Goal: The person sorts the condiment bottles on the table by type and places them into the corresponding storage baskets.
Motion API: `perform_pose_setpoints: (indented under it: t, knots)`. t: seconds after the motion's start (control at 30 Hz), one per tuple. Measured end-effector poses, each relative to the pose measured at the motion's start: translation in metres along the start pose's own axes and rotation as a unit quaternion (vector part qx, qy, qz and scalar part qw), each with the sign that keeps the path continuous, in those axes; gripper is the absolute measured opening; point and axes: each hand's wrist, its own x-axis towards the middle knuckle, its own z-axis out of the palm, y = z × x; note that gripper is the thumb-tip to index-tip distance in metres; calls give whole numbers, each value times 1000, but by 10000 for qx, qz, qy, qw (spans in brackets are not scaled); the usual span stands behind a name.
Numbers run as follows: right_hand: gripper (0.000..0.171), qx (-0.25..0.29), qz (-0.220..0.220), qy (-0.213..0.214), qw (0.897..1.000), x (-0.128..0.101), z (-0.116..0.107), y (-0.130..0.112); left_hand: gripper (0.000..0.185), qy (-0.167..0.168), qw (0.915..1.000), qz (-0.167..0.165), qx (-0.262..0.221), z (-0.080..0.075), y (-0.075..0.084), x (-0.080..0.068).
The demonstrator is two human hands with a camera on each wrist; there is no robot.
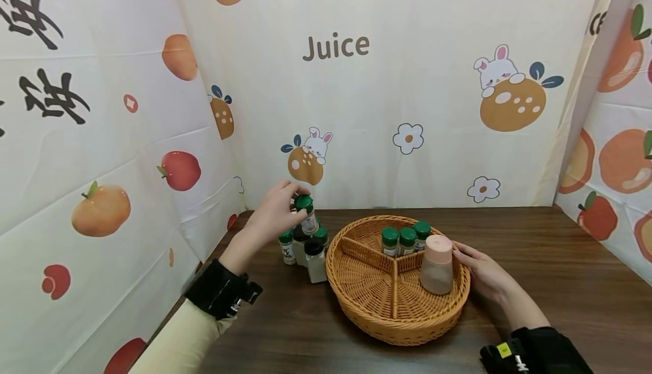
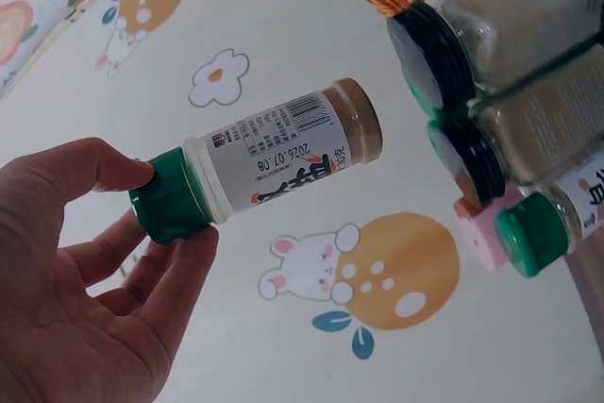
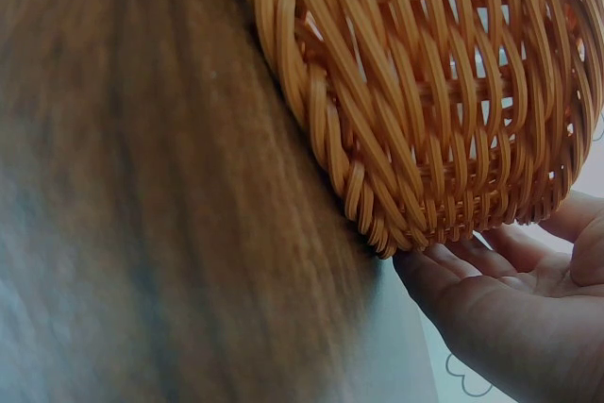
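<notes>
Basket [image 1: 394, 334] of ribbed wicker, round, sits lower centre of the frame; the right hand [image 1: 483, 273], fingers relaxed, touches its right side. Left of it, the left hand [image 1: 272, 213] pinches a cylindrical labelled jar [image 2: 274, 153] by its green cap [image 2: 172, 197].

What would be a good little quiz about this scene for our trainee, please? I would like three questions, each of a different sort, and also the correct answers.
1. Multiple choice. By which part does the left grip pinch the lifted bottle?
A) its base
B) its cap
C) its label
2. True or false: the right grip touches the basket.
3. Count: in the head view, how many green-capped bottles can be seen standing inside the basket?

Key: 1. B; 2. True; 3. Three.
</notes>
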Motion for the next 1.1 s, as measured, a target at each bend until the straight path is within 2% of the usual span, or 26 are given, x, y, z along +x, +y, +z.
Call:
perform_pose_setpoints:
  t: [0.5,0.87,1.1]
  knots:
    - [74,152,12,45,9999,-1,-1,2,32,-55,9994,349,-48,27,19,17]
    - [71,193,45,37,9998,0,0,-2,30,-64,9980,540,-313,48,30,29]
    - [72,256,56,47,9996,1,1,-1,31,-310,9971,605,-351,64,37,37]
